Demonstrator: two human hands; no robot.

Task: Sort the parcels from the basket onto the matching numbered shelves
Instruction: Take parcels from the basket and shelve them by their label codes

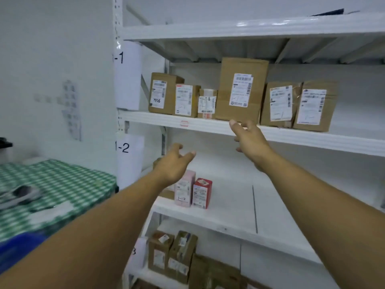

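Note:
A white rack carries paper signs "-1" (119, 58) and "1-2" (123, 147) on its left post. On the "-1" shelf (158, 119) stand several brown cardboard parcels with white labels; the tallest parcel (242, 88) is in the middle. My right hand (249, 140) is open just below and in front of that tall parcel, at the shelf's front edge, holding nothing. My left hand (174, 163) is open with fingers spread, in front of the "1-2" shelf (229, 217). A pink box (184, 189) and a red-and-white box (201, 193) stand there, beside a partly hidden brown parcel.
A lower shelf holds more brown parcels (173, 255). To the left is a table with a green checked cloth (52, 184) and a dark object (23, 192) on it. Something blue (18, 247) sits at the lower left. The basket is out of view.

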